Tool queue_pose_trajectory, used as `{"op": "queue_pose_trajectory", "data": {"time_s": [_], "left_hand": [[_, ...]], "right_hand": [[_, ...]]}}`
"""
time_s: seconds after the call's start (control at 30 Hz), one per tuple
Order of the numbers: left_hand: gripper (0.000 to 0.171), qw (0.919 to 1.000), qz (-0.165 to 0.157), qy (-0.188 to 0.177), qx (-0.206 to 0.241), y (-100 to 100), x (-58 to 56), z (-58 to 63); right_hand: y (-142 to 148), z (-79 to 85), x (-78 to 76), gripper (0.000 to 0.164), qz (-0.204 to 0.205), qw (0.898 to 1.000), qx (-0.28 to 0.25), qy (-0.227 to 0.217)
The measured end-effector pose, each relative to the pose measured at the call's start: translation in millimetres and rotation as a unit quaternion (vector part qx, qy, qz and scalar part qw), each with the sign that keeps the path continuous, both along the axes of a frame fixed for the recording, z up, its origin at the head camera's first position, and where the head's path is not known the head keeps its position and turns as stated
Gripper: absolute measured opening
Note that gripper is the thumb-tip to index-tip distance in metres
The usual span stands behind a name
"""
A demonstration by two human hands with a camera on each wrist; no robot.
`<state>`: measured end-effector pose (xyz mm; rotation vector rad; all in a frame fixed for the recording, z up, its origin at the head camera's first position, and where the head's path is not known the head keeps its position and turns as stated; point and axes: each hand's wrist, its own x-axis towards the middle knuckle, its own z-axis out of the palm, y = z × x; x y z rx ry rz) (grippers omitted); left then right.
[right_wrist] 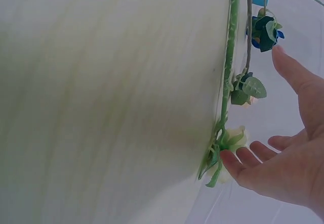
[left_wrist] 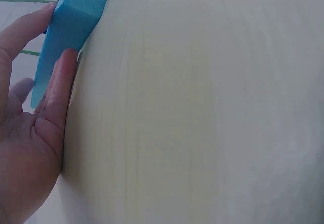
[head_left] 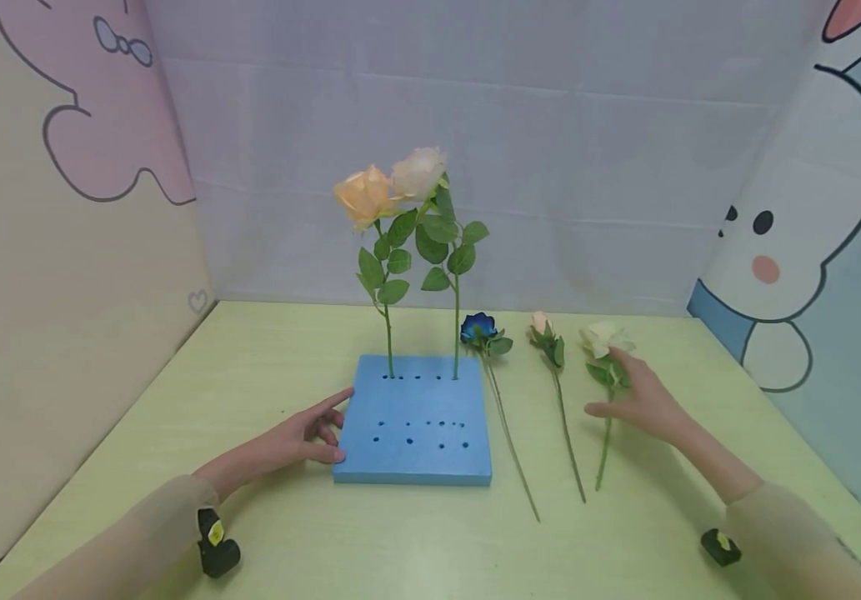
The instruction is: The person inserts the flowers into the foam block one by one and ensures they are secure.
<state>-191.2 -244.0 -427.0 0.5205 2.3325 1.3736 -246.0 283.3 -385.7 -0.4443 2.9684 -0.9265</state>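
Square blue foam block (head_left: 415, 407) on pale yellow-green table (head_left: 265, 358), approx. ctr. In its rear: leafy peach rose (head_left: 365, 197) L, leafy white rose (head_left: 419, 173) R. On table R of block, L to R: long-stemmed blue rose (head_left: 478, 327), pale-pink rosebud (head_left: 541, 323), cream-white flower (head_left: 599, 338). L hand (head_left: 301, 435) at block's L edge; R hand (head_left: 643, 400) over last flower.

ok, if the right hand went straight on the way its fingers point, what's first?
Likely the rightmost cream-white flower; the right hand is right at its bloom, though depth is unclear.

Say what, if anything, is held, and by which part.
Nothing is held: the left grip only touches the left edge of the blue block; the right grip is open at the rightmost flower.
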Motion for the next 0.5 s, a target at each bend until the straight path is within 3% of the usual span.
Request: {"op": "queue_pose_trajectory", "data": {"time_s": [0.5], "left_hand": [[0.092,1.0,-0.001,0.001,0.002,-1,-0.2,-1.0]], "right_hand": [[18,-10.9,3.1,0.103,0.003,0.997,0.079,-0.001]]}}
